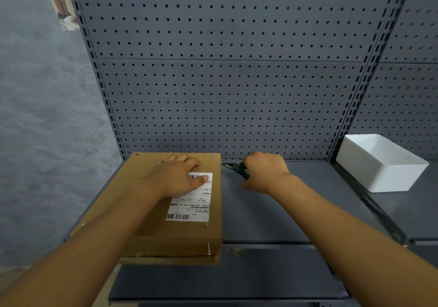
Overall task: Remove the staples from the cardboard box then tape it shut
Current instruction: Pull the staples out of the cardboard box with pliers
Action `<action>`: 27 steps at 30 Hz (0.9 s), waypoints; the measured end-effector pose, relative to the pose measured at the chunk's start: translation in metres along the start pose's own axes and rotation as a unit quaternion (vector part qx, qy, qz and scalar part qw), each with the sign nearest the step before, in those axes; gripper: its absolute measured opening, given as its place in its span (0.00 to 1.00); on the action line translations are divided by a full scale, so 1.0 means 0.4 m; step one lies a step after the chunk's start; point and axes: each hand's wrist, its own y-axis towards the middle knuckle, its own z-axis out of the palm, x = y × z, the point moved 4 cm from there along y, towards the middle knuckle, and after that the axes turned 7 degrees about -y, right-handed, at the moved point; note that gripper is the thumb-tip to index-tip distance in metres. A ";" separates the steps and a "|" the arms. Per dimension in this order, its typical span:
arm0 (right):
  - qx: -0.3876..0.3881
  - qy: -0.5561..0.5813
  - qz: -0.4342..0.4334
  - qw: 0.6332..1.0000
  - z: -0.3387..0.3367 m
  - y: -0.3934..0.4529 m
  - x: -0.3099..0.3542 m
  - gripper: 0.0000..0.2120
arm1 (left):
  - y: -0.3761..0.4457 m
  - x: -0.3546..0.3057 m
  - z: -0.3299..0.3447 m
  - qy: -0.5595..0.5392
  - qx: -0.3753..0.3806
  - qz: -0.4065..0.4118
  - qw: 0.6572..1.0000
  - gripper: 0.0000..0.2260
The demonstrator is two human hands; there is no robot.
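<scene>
I see my left hand [180,176] flat on the box [151,212] and my right hand [265,172] squeezing pliers [238,169] beside it; they might slip and rip the box.

Two bare forearms, no sleeves in view. Left hand [176,176] and right hand [265,171]: no gloves, rings, watch or wristband visible.

I see dim, even, cool light with only faint soft shadows on the grey metal shelf [272,212], strong wide-angle bending along the grey perforated back panel [225,81], slight overall softness, and no glare.
</scene>
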 end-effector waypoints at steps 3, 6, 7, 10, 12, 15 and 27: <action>-0.003 -0.009 -0.004 1.000 0.009 -0.002 0.002 0.14 | -0.004 -0.005 0.001 0.007 -0.002 0.002 1.000 0.28; -0.004 0.008 -0.001 1.000 0.029 -0.009 -0.005 0.19 | -0.008 -0.005 0.004 0.009 -0.003 0.001 1.000 0.28; -0.006 0.015 0.000 1.000 0.037 -0.012 -0.007 0.20 | -0.009 -0.005 0.005 0.009 -0.003 0.001 1.000 0.29; -0.011 0.035 0.002 0.999 0.059 -0.019 -0.009 0.23 | -0.008 -0.004 0.008 0.007 -0.002 0.000 1.000 0.29; -0.008 0.045 0.004 0.999 0.070 -0.020 -0.007 0.23 | -0.009 -0.003 0.009 0.004 -0.003 -0.001 1.000 0.29; 0.001 0.055 0.007 0.998 0.078 -0.021 0.000 0.23 | -0.010 -0.003 0.010 0.003 -0.002 -0.002 1.000 0.29; -0.020 0.034 0.027 0.999 0.066 -0.023 0.010 0.14 | -0.012 -0.009 0.009 0.007 0.001 -0.012 1.000 0.29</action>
